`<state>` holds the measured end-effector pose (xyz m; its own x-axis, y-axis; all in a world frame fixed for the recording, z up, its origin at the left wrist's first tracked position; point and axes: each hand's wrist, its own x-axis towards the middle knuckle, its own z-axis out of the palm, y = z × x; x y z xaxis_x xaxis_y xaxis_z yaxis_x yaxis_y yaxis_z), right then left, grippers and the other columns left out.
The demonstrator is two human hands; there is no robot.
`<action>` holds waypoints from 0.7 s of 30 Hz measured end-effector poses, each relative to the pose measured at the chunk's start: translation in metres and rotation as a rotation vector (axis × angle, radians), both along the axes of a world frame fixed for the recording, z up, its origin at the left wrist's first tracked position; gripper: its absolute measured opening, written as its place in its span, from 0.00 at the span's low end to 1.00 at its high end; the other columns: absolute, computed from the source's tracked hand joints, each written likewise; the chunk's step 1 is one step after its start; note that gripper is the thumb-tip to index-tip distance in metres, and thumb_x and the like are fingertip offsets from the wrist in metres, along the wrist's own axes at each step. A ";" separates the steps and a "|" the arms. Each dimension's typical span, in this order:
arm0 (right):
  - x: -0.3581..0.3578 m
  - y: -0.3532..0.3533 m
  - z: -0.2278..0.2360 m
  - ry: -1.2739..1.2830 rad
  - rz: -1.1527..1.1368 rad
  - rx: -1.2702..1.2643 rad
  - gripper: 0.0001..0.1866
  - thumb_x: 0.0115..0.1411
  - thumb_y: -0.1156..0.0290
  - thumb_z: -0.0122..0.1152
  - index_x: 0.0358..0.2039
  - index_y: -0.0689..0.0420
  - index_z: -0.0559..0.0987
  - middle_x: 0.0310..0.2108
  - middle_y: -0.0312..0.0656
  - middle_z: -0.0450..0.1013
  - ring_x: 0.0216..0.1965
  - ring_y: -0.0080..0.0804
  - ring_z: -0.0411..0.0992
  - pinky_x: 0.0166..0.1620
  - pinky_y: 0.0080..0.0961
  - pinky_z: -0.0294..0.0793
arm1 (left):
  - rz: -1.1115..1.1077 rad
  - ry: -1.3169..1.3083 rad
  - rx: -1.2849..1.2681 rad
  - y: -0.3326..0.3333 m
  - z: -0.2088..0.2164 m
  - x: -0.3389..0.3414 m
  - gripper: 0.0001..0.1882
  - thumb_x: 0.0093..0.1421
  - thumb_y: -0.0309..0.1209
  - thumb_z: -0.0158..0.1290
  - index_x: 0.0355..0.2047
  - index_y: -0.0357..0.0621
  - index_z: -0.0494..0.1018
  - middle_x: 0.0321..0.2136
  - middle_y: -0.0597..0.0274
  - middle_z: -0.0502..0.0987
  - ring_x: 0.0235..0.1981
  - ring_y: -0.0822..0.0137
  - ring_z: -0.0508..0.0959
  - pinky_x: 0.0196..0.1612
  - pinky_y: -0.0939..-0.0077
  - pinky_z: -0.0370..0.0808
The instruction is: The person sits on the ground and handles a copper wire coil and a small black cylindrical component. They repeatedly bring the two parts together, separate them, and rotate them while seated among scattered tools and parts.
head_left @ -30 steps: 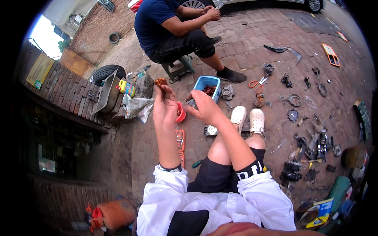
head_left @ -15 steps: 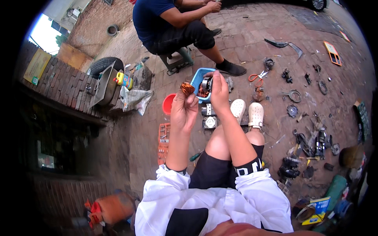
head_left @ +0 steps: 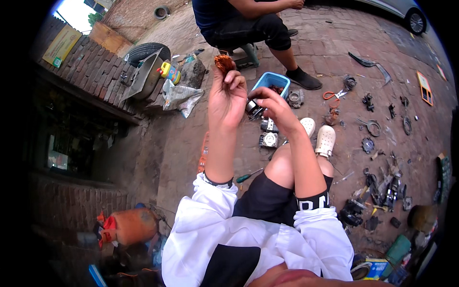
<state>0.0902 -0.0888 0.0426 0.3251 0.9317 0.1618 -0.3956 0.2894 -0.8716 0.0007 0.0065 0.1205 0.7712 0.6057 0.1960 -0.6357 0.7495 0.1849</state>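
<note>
Raised at the upper middle, my left hand [head_left: 230, 98] pinches a bundle of copper wire [head_left: 224, 63] between thumb and fingertips. My right hand [head_left: 279, 109] is lower and to the right, its fingers curled over a round silver-and-black metal part [head_left: 252, 107]. How firmly the fingertips grip that part is partly hidden. Just beyond it stands a blue plastic basket [head_left: 273, 80] with copper-coloured pieces inside. A grey metal housing [head_left: 295, 98] lies beside the basket. Nearer to my knees, a square metal part with a round face [head_left: 268, 139] rests on the bricks.
A seated person [head_left: 248, 28] is across from me. Orange-handled scissors [head_left: 336, 94], a sickle-like blade [head_left: 370, 64] and many dark metal parts [head_left: 389, 186] lie rightward. A screwdriver [head_left: 248, 175] and orange tool case [head_left: 204, 153] are near my left arm; an orange gas cylinder [head_left: 134, 226] stands lower left.
My left hand has lifted the copper bundle higher, away from the basket. The right hand has lowered with the metal part to the basket's near left side. My view has shifted.
</note>
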 end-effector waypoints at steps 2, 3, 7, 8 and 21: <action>-0.003 0.000 0.001 0.092 0.121 0.012 0.19 0.55 0.63 0.49 0.46 0.58 0.71 0.40 0.37 0.69 0.40 0.22 0.67 0.42 0.22 0.65 | -0.039 -0.034 -0.004 -0.001 0.001 0.002 0.13 0.62 0.31 0.47 0.41 0.33 0.67 0.34 0.55 0.70 0.24 0.75 0.64 0.25 0.85 0.61; -0.004 0.003 -0.005 0.182 0.184 0.033 0.20 0.56 0.64 0.48 0.47 0.59 0.71 0.41 0.38 0.69 0.41 0.24 0.68 0.44 0.24 0.66 | -0.033 -0.042 -0.003 -0.002 0.003 0.001 0.13 0.62 0.31 0.47 0.41 0.33 0.67 0.34 0.55 0.70 0.24 0.76 0.64 0.25 0.85 0.61; -0.007 -0.007 0.009 0.408 0.267 0.024 0.21 0.58 0.66 0.43 0.50 0.62 0.69 0.43 0.42 0.69 0.43 0.30 0.69 0.49 0.32 0.67 | -0.003 -0.041 -0.002 0.000 0.003 -0.003 0.13 0.62 0.31 0.47 0.41 0.32 0.67 0.35 0.53 0.70 0.23 0.76 0.64 0.24 0.86 0.61; -0.006 -0.005 0.006 0.383 0.292 0.012 0.21 0.59 0.66 0.41 0.51 0.63 0.68 0.43 0.43 0.70 0.43 0.32 0.68 0.49 0.32 0.67 | 0.008 -0.026 0.009 0.000 0.002 -0.003 0.13 0.62 0.31 0.47 0.41 0.32 0.67 0.35 0.54 0.70 0.23 0.76 0.64 0.24 0.86 0.61; -0.001 0.016 -0.013 -0.333 -0.361 0.141 0.19 0.53 0.75 0.54 0.46 0.66 0.70 0.39 0.43 0.72 0.41 0.26 0.70 0.46 0.23 0.68 | 0.042 -0.009 0.114 -0.004 -0.018 0.013 0.14 0.62 0.34 0.48 0.41 0.34 0.68 0.34 0.57 0.70 0.24 0.76 0.63 0.24 0.87 0.61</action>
<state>0.0890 -0.0725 0.0297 0.5313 0.7311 0.4280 0.0443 0.4806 -0.8758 0.0140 0.0027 0.1028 0.7435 0.6106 0.2727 -0.6681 0.6966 0.2617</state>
